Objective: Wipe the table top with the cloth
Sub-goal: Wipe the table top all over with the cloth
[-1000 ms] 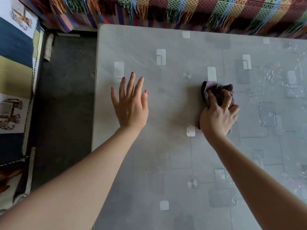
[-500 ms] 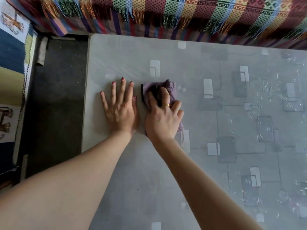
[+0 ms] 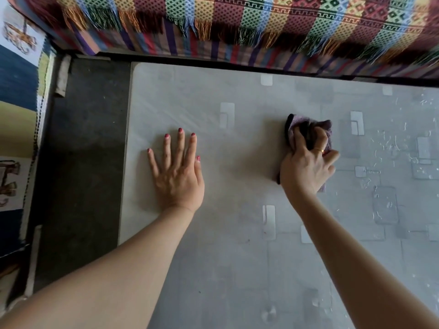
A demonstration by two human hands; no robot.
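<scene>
Cloth [image 3: 308, 129] under right hand [image 3: 306, 172]

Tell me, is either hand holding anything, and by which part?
The right hand grips the bunched purple cloth by its near end, fingers curled over it. The left hand lies flat on the table top, holding nothing.

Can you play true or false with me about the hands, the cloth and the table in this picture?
1. The right hand is bunching a purple cloth. True.
2. The left hand holds a sponge. False: it lies flat on the table top with spread fingers and holds nothing.
3. The two hands are touching. False: bare table shows between them.
4. A gold ring is on the right hand. True.
5. A striped fringed blanket hangs beyond the table's far edge. True.
</scene>
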